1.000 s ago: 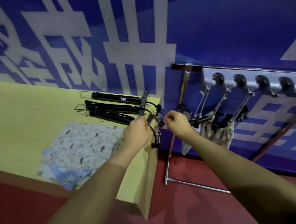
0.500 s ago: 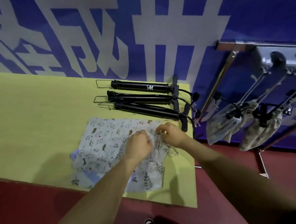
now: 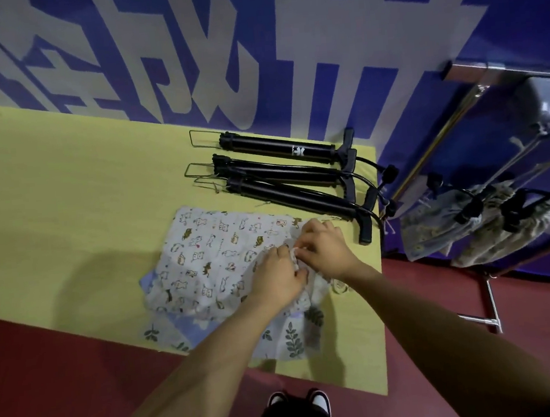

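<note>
Near the right end of the worktop [image 3: 47, 196], a printed cloth [image 3: 210, 248] is pinched from both sides.
Left hand [image 3: 278, 275] and right hand [image 3: 326, 250] meet at the middle of the frame, fingers curled and clamped on the cloth's bunched right edge. The rest of it lies flat over a leaf-patterned cloth [image 3: 292, 337]. Three black pumps [image 3: 283, 170] lie just above, by the wall. Cloth bags [image 3: 437, 229] hang from a rack [image 3: 490, 298] at the right of the frame.
</note>
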The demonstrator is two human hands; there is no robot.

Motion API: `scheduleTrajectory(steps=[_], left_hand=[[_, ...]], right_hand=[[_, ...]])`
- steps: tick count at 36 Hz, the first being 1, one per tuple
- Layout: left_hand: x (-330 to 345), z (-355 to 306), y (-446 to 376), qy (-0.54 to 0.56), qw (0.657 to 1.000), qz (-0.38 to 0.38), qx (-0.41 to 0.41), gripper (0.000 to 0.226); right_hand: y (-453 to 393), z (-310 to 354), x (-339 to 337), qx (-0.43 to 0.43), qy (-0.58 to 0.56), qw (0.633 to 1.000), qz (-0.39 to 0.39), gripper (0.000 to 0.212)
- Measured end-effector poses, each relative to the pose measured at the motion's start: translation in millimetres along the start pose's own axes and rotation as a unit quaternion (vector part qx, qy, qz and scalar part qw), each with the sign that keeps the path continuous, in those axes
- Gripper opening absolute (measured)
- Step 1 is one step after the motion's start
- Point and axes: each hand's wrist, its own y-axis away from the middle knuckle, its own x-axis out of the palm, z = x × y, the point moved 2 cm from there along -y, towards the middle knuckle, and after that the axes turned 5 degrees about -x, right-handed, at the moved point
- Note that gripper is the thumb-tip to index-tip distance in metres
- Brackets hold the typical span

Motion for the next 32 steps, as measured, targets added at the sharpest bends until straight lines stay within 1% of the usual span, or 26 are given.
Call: scheduleTrajectory(steps=[3,6,8,10,13,15,17,19,21,24,26,28,30,32], left_hand=[[-10.9,-0.6,0.6,0.047,0.998,-0.039,-0.006,0.042],[-27.0,0.6,-0.6,0.061,0.994,-0.091,-0.003,0.041],[-39.8,-0.1,1.4,0.081,0.989,-0.124,-0.003,0.038],[-50.8,-0.7,4.7,0.063,0.987,-0.145,0.016,0.032],[-60.5,3.2,8.2,-0.053,0.986,-0.147,0.051,0.027],[-64.5,10.1,7.4,-0.108,0.984,-0.135,0.049,0.032],[-66.0,17.3,4.7,-0.159,0.980,-0.108,0.048,0.041],[-66.1,24.8,-1.3,-0.198,0.975,-0.084,0.052,0.049],[-67.4,32.6,-9.2,-0.185,0.980,-0.065,0.027,0.058],[-74.3,44.8,-21.5,-0.128,0.990,-0.049,-0.031,0.066],[-80.2,53.8,-29.9,-0.105,0.991,-0.055,-0.054,0.060],[-85.3,59.5,-34.5,-0.097,0.991,-0.071,-0.064,0.046],[-90.4,67.6,-44.2,-0.099,0.990,-0.084,-0.055,0.035],[-93.5,73.6,-54.8,-0.105,0.989,-0.093,-0.041,0.026]], right_hand=[[-5.9,8.7,-6.7,0.012,-0.067,0.997,-0.025,0.018],[-13.4,15.6,-17.9,0.014,-0.104,0.993,-0.054,0.018],[-17.8,19.5,-24.8,0.008,-0.111,0.992,-0.062,0.018],[-21.7,22.5,-28.7,-0.005,-0.082,0.995,-0.055,0.017],[-28.0,22.6,-29.4,-0.014,-0.014,0.999,-0.028,0.019],[-32.5,20.5,-28.8,0.001,-0.001,1.000,-0.017,0.020],[-36.1,20.8,-27.3,0.005,-0.017,1.000,-0.007,0.018],[-41.0,25.7,-25.2,-0.002,-0.060,0.998,0.010,0.016],[-46.3,31.6,-25.3,0.005,-0.091,0.996,0.015,0.021],[-59.8,34.1,-26.3,0.034,-0.094,0.995,-0.020,0.027],[-71.3,30.8,-23.3,0.069,-0.083,0.993,-0.041,0.029],[-79.0,24.5,-18.3,0.102,-0.073,0.991,-0.042,0.029],[-89.3,20.0,-9.6,0.121,-0.063,0.990,-0.038,0.027],[-96.4,17.0,-4.0,0.120,-0.036,0.991,-0.049,0.027]])
